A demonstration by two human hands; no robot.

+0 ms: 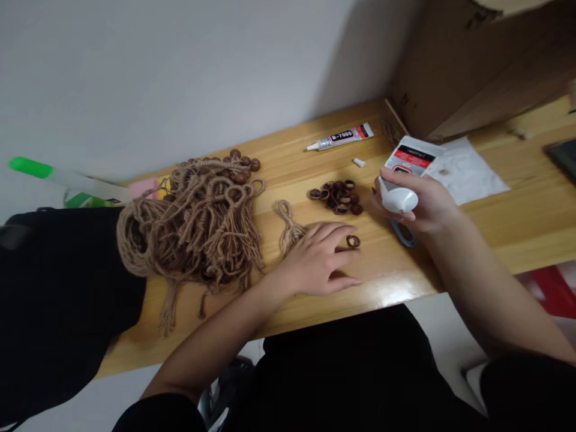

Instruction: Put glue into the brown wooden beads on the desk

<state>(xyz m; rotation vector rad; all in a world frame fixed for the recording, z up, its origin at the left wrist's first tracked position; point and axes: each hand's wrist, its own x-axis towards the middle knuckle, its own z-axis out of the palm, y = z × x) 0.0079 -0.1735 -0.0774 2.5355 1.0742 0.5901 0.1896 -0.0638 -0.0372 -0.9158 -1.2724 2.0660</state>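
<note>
My left hand (319, 259) lies flat on the wooden table (517, 222), fingers stretched out, with its fingertips at a single brown wooden ring (353, 241). A jute tassel (288, 227) lies partly under the back of that hand. My right hand (423, 201) is closed round a large white glue tube (407, 174) with a red and black label, its wide end turned toward me. A small heap of brown wooden rings (338, 197) sits between the two hands, a little farther back.
A big pile of jute cord tassels (198, 222) with brown beads fills the table's left. A smaller glue tube (342, 137) and a white cap (359, 162) lie near the wall. A white paper sheet (468, 171), cardboard box (472, 66) and blue-handled tool (402, 233) are at right.
</note>
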